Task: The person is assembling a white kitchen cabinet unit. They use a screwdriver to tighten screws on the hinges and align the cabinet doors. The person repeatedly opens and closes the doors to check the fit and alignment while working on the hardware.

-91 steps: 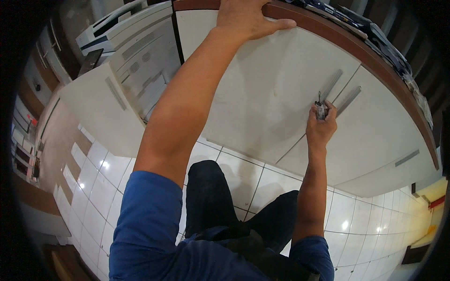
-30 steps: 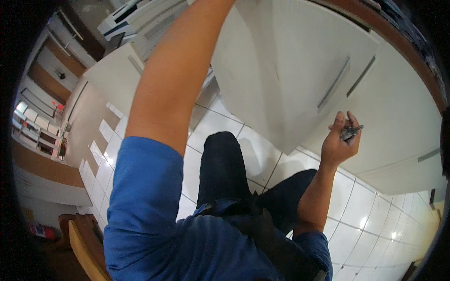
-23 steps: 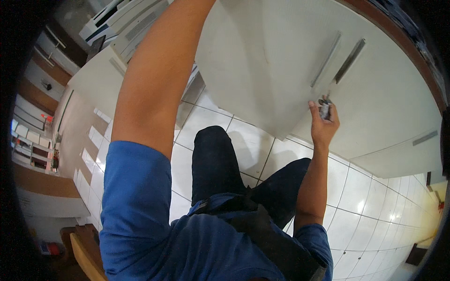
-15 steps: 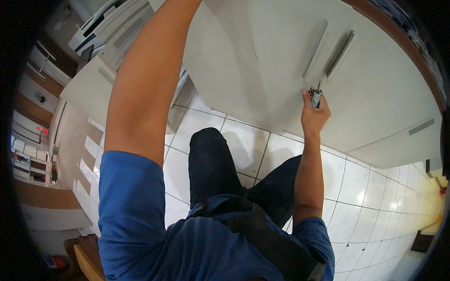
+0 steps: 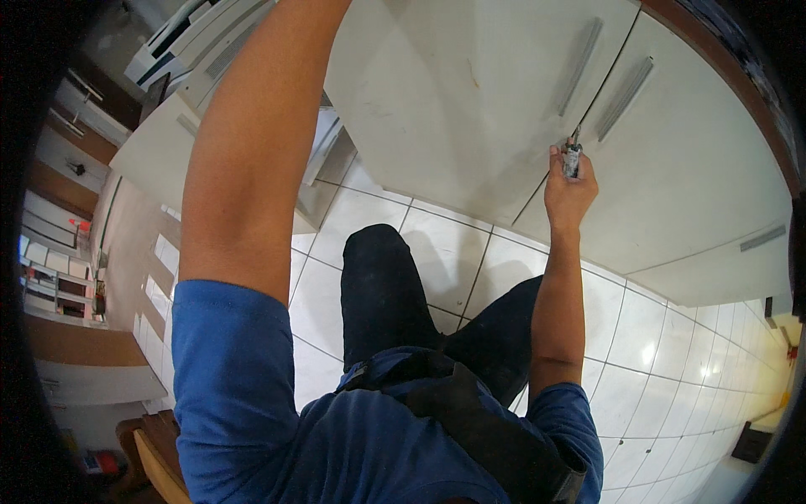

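My right hand [image 5: 571,193] is closed around a small grey-and-white tool with a thin metal tip [image 5: 573,161]; its exact kind is too small to make out. The tip points up toward the seam between two white cabinet doors. The left door [image 5: 437,143] carries a long metal handle [image 5: 581,67], and the right door [image 5: 688,160] has a matching handle [image 5: 626,99]. Both handles sit just beyond my right hand. My left arm reaches up past the top edge over the left door, so my left hand is out of the picture.
White floor tiles [image 5: 445,260] lie beneath my bent knees [image 5: 378,286]. Open pale drawers [image 5: 155,147] stand at the left. A smaller handle [image 5: 762,238] is low on the right of the cabinet. A wooden chair [image 5: 155,454] is at the lower left.
A dark seam between the two doors now shows. My right hand, with the tool, has shifted slightly up and right. The view has moved a little.
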Motion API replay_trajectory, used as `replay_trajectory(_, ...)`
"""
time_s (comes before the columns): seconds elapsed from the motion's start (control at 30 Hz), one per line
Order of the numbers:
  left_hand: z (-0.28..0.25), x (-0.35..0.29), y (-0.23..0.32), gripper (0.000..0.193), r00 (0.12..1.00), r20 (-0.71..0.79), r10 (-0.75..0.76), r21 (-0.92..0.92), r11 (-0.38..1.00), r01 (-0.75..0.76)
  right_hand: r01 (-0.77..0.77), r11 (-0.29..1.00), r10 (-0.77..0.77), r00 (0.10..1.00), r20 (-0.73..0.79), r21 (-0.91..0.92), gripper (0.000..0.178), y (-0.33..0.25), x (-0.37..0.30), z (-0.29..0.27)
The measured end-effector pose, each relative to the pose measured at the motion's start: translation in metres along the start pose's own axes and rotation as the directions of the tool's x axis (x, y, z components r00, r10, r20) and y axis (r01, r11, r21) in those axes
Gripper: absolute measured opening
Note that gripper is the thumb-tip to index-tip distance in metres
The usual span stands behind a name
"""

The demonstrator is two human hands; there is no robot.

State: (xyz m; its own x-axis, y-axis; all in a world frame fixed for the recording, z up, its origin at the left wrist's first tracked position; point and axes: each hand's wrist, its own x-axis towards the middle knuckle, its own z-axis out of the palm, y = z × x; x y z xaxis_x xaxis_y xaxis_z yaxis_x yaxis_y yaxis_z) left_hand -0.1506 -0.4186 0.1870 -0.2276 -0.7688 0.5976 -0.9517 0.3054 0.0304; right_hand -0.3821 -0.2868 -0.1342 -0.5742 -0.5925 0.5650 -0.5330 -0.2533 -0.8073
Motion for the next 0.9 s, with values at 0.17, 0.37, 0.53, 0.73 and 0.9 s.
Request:
replay_trajectory(0.17, -0.006, 0.003, 0.001, 0.091, 0.997, 0.072, 0.007, -0.035, 0.999, -0.004, 0.146, 0.986, -0.136, 0.983, -0.124, 0.082, 0.026, -0.006, 0.005, 0.01)
replay_trajectory(0.37, -0.013, 0.003, -0.001, 0.092, 0.989, 0.149, 0.028, -0.032, 0.999, -0.023, 0.206, 0.972, -0.19, 0.971, -0.144, 0.11, 0.025, -0.055, 0.033, 0.016)
replay_trajectory(0.53, -0.014, 0.018, -0.01, 0.093, 0.963, 0.194, 0.19, -0.144, 0.976, -0.164, 0.228, 0.974, -0.222, 0.958, -0.18, 0.013, 0.021, -0.047, 0.06, 0.025)
replay_trajectory(0.73, -0.015, 0.029, -0.023, 0.09, 0.905, 0.22, 0.364, -0.17, 0.928, -0.331, 0.268, 0.96, -0.277, 0.949, -0.148, -0.08, 0.018, -0.063, 0.051, 0.018)
replay_trajectory(0.9, -0.019, 0.021, -0.015, 0.098, 0.948, 0.259, 0.187, -0.106, 0.981, -0.165, 0.209, 0.971, -0.218, 0.973, -0.076, -0.114, 0.018, -0.079, 0.027, 0.001)
